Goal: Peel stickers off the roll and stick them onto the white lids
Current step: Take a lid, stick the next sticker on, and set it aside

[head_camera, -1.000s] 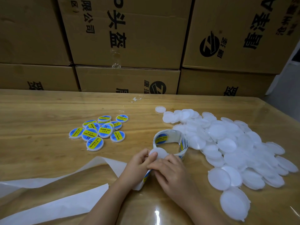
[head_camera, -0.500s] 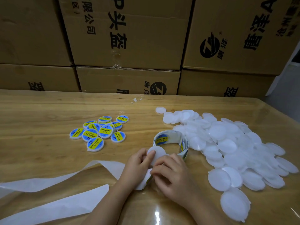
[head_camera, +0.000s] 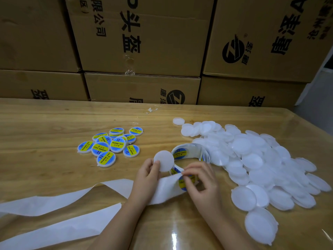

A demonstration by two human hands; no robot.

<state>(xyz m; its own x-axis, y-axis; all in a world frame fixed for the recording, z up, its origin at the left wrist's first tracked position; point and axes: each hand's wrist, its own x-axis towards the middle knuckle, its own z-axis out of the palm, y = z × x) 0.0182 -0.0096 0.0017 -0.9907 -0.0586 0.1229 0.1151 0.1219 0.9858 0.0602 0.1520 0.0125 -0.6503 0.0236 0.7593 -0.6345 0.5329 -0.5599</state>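
Observation:
My left hand (head_camera: 146,179) holds a blank white lid (head_camera: 164,160) upright between thumb and fingers, and the white backing strip (head_camera: 162,190) runs under it. My right hand (head_camera: 201,184) pinches the edge of a blue and yellow sticker (head_camera: 186,181) on that strip. Just behind my hands stands the sticker roll (head_camera: 189,152). A big heap of blank white lids (head_camera: 252,163) covers the table to the right. Several lids with stickers on them (head_camera: 110,145) lie in a cluster to the left.
Spent white backing paper (head_camera: 59,201) trails across the wooden table (head_camera: 45,127) toward the lower left. Stacked cardboard boxes (head_camera: 144,44) stand as a wall along the table's far edge. A small scrap of tape (head_camera: 151,110) lies near the back.
My left hand has lifted the blank lid up and to the left, clear of the strip. My right hand has slid right along the strip onto a sticker.

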